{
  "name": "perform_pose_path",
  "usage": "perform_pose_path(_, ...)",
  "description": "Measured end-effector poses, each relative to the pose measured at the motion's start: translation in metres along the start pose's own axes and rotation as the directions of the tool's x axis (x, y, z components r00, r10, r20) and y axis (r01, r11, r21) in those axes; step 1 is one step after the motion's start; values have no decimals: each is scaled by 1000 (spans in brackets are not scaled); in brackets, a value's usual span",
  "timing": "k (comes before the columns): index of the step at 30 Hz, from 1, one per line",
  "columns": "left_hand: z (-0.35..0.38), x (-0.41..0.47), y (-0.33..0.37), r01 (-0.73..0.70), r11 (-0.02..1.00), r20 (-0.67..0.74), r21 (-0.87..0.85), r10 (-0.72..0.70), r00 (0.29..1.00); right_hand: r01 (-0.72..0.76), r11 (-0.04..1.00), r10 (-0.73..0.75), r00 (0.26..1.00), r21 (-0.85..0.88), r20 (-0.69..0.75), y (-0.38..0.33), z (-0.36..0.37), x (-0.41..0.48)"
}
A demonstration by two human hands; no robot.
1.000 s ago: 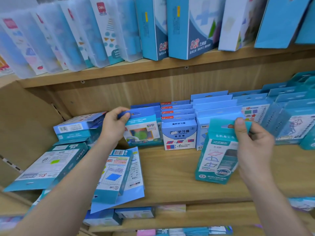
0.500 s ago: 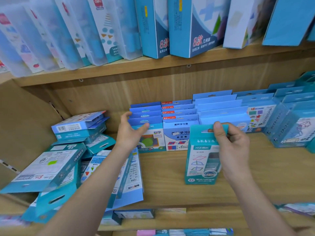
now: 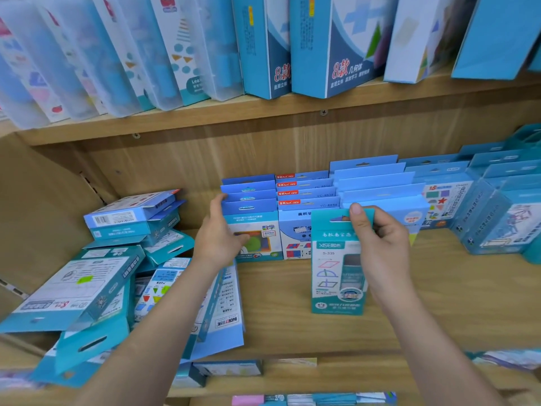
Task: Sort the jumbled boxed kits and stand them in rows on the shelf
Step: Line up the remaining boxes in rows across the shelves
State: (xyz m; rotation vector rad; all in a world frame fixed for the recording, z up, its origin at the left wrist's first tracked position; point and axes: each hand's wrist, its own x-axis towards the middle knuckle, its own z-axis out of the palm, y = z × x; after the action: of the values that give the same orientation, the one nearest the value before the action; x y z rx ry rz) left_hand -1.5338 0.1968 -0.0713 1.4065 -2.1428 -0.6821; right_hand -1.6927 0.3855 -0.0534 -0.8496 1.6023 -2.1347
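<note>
My right hand [image 3: 380,247] grips the hang tab of a teal boxed kit [image 3: 336,273] that stands upright on the wooden shelf [image 3: 292,317], in front of the rows. My left hand [image 3: 219,235] rests against the left side and front of the front blue kit [image 3: 257,230] in the leftmost upright row, thumb across its face. Beside that row stand further rows of upright kits [image 3: 377,186]. To the left lies a jumbled pile of kits [image 3: 117,273], tipped and stacked flat.
The shelf's side wall [image 3: 38,206] closes off the left end. More upright teal kits [image 3: 503,206] fill the right end. An upper shelf [image 3: 263,115] carries large boxes and clear cases. Below, a lower shelf [image 3: 292,385] holds more packets.
My left hand set its blue kit at the front of the leftmost row and now presses against it. My right hand carried the teal kit leftwards and stood it on the shelf.
</note>
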Motion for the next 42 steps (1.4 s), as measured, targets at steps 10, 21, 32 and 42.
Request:
perform_pose_path(10,14,-96,69,-243,829,166,-504,370,914,-181,978,182,983,101,3,-10,-1,1)
perform_pose_path(21,51,-125,65,-72,747,185,-661,255,949,-150,988,149,988,39,27,-21,-5,-16)
perform_pose_path(32,76,-141,128,130,416,206,-900,141,968,-111,927,179,970,-358,162,-32,-116,-23)
perform_pose_path(42,164,-171,222,59,627,259,-777,234,937,-50,899,61,998,-436,12,-25,-246,0)
